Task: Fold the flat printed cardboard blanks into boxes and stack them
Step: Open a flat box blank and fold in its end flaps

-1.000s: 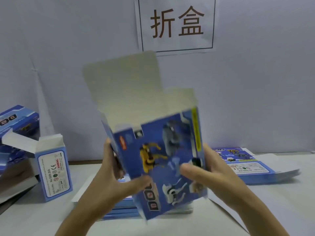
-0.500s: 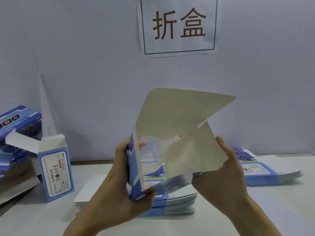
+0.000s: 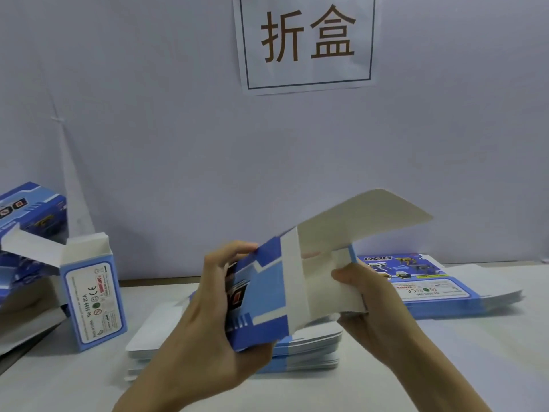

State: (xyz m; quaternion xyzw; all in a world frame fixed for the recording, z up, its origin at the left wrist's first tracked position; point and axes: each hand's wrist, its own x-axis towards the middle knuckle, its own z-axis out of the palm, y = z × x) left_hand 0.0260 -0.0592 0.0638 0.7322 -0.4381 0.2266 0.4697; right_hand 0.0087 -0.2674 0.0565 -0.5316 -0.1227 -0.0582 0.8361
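Above the table (image 3: 460,361) at 6 o'clock, the left hand (image 3: 208,322) wraps the blue body of the half-formed box (image 3: 264,295); the right hand (image 3: 374,301) pinches its white flap (image 3: 320,281). Thin, light card probably creases, so grip near folds.

The wall sign (image 3: 307,43) reads 折盒; the standing box (image 3: 93,301) label says "No 5599 20A", "WARNING", CE.

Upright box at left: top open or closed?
Open. The upright box has its lid flap sticking out leftward, and its white interior shows at the top.
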